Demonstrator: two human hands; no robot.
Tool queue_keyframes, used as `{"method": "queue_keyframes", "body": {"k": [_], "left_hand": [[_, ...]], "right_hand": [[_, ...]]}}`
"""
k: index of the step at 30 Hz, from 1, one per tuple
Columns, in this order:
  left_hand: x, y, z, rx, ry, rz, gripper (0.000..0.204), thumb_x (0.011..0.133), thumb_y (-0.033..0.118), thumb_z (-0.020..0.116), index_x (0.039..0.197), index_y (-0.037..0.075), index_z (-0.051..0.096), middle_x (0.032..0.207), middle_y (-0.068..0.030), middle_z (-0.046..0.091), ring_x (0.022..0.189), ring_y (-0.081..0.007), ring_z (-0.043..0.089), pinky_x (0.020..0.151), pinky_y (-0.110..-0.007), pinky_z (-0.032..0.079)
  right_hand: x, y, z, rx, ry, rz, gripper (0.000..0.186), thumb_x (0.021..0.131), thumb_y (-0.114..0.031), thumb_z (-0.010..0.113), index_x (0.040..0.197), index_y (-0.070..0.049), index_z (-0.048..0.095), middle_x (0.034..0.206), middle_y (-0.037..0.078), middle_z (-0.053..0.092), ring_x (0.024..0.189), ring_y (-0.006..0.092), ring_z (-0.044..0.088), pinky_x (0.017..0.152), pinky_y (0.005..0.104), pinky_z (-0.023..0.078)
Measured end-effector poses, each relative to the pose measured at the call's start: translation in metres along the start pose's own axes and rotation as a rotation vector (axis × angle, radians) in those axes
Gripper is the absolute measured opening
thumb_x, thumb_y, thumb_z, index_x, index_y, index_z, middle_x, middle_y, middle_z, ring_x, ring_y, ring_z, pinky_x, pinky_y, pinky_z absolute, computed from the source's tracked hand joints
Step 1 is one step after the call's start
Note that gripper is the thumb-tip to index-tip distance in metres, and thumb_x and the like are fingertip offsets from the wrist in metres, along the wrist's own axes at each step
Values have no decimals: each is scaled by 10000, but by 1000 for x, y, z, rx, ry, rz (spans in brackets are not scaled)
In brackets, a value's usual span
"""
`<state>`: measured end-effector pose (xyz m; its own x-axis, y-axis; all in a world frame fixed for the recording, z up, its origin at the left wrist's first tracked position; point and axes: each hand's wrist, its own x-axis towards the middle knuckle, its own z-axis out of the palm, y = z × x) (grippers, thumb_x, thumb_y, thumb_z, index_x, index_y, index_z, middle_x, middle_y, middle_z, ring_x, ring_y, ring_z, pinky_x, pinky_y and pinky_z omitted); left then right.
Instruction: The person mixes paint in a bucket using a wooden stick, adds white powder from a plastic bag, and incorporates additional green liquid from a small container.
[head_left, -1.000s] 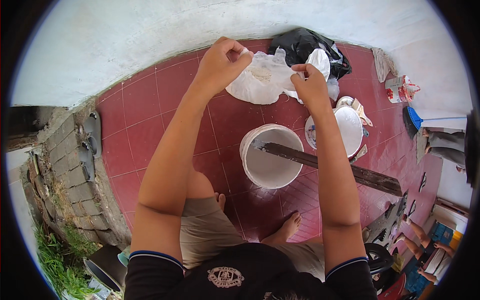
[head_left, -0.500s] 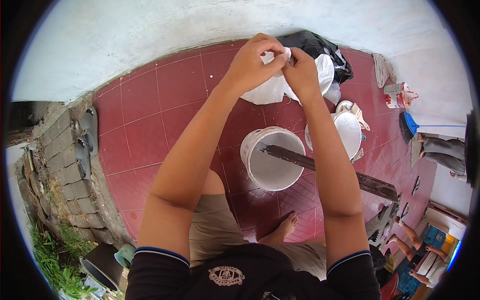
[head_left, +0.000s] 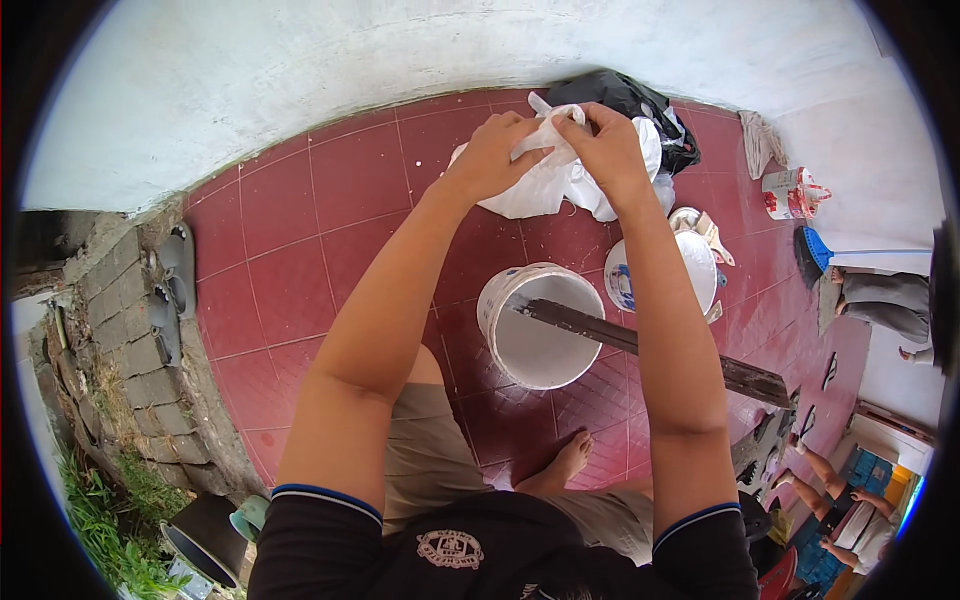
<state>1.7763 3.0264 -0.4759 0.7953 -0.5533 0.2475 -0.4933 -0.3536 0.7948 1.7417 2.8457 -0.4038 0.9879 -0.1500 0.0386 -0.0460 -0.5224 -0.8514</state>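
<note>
My left hand (head_left: 494, 155) and my right hand (head_left: 608, 150) are pinched close together on a crumpled white plastic bag (head_left: 548, 182) at the upper middle of the head view, above red tiles. A black plastic bag (head_left: 664, 108) lies just behind them against the wall. Below my hands stands a white bucket (head_left: 496, 348), its inside coated pale, with a dark, stained plank (head_left: 585, 327) leaning in it and running out to the lower right.
A lidded pail (head_left: 690, 268) with brushes sits right of the bucket; a red-and-white can (head_left: 790, 194) and blue broom (head_left: 812, 255) are farther right. Grey sandals (head_left: 172, 290) line the broken left edge. Other people's legs (head_left: 885, 305) show at the right.
My hands came together on the bag from farther apart. Since half a second ago they have shifted slightly lower, and more of the white plastic shows between them.
</note>
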Motion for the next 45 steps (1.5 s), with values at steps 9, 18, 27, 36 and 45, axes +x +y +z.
{"method": "queue_keyframes", "body": {"k": [9, 18, 27, 36, 45], "left_hand": [[26, -13, 24, -686, 361, -160, 242, 1036, 196, 483, 1091, 24, 645, 1141, -103, 707, 1043, -173, 627, 951, -319, 441], [28, -10, 12, -707, 324, -482, 263, 1046, 204, 457, 1219, 37, 563, 848, -7, 598, 806, -118, 546, 772, -285, 447], [6, 14, 2, -216, -132, -171, 874, 844, 391, 710, 1529, 101, 251, 1444, -240, 495, 1290, -383, 538, 1050, -421, 438], [5, -4, 4, -23, -140, -223, 565, 1015, 538, 416, 1239, 62, 623, 1073, -284, 683, 1076, -430, 656, 909, -481, 507], [5, -9, -8, -418, -126, -481, 750, 1017, 669, 316, 934, 6, 658, 705, -90, 600, 679, -168, 549, 688, -326, 446]], "right_hand": [[-31, -8, -24, -65, -34, -50, 389, 851, -120, 697, 1191, 49, 610, 966, 148, 692, 896, 240, 680, 806, 336, 524], [-55, -25, -46, -463, 104, -214, 140, 861, -85, 629, 972, -100, 712, 954, 134, 655, 822, 353, 665, 752, 443, 539], [-23, -41, -18, -383, 134, -317, 132, 847, -77, 628, 930, -67, 730, 830, 123, 605, 721, 269, 612, 688, 378, 502], [-16, -39, 9, -571, 247, -532, 267, 865, -208, 581, 1062, -115, 734, 1122, 137, 640, 947, 378, 654, 865, 446, 523], [-37, -13, 26, -96, 32, -171, 194, 922, -162, 641, 990, 14, 686, 881, 155, 710, 763, 216, 683, 725, 326, 532]]}}
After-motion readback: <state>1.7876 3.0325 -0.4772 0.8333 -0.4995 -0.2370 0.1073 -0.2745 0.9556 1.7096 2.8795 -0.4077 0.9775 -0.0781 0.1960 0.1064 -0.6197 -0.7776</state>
